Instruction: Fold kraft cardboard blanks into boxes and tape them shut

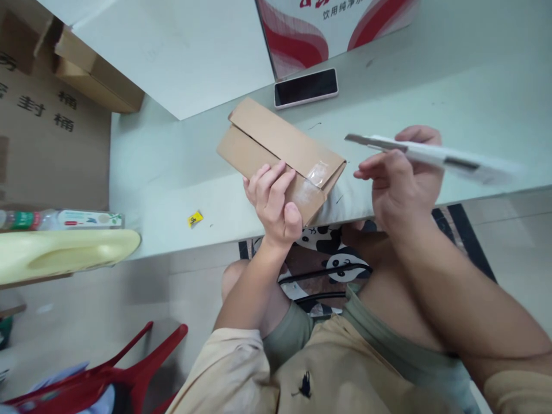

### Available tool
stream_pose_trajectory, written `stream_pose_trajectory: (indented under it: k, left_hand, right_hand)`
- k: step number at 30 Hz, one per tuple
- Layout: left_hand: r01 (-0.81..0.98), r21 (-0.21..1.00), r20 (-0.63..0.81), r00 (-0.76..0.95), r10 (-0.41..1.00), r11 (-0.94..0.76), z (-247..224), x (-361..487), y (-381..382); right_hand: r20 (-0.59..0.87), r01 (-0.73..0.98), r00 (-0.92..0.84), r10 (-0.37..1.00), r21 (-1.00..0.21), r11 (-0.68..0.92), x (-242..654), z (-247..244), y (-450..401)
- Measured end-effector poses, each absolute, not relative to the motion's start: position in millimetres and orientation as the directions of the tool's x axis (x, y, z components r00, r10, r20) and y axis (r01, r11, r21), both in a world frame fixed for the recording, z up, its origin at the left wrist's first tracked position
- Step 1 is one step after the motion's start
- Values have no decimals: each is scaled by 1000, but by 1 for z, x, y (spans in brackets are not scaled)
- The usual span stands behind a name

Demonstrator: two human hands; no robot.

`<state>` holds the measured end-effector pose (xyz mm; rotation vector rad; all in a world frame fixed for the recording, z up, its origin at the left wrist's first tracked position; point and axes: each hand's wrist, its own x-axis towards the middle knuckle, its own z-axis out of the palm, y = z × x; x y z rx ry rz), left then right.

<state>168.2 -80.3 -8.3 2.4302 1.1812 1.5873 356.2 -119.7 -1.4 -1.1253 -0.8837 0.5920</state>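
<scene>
One small brown cardboard box (254, 123) is held at the near edge of the pale greenish-white desk (474, 103); whether it rests on the surface cannot be told. Two flaps meet along its top, and clear shiny tape (318, 173) crosses the seam at its 4 o'clock end.

Taking the box as the clock's centre, the left hand (276, 201) is at 6 o'clock, partly closed, four fingers bent over the near flap and the thumb by the near edge, gripping the box. The right hand (405, 172), at 3 o'clock, is closed around one slim white-handled knife (425, 152) with a grey metal blade. The blade points to 9 o'clock, apart from the box; the handle's rear is blurred.

One phone with a black screen and pale pink rim (307, 88) lies at 1 o'clock, just beside one red-and-white printed carton (328, 34) farther out. One tiny yellow packet (195, 218) lies at 8 o'clock. Farther off at 9 o'clock stands one large brown carton with black printed characters (56, 144). Toward 8 o'clock are one pale yellow plastic object (69, 250) and, beside it, one clear bottle with a green-and-red label (26, 219). One red plastic seat (142, 356) stands at 7 o'clock on the tiled floor (194, 270).
</scene>
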Motion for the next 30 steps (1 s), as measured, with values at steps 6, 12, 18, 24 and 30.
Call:
stream_pose_trajectory:
  k: [6,12,18,24,30]
  left_hand:
    - [607,381,756,230,613,-698,-4,169,-81]
    - [606,396,743,230,629,-690,-4,168,-82]
    - [631,406,716,229,659,-661,-7,167,-81]
    - [613,419,708,241,663,-670,-7,166,-81]
    - [578,465,678,254,690,-670,-5,163,-83]
  right_hand:
    - [602,204,363,711,-796,569,332,21,-150]
    - [574,531,111,811,-725,439,332,30,-161]
    - [762,696,-6,647,-461,550,328,26,-151]
    - [794,691,5,608,-442,572,328,22,-148]
    - [704,640,75,706,-577,508,326,18,-147]
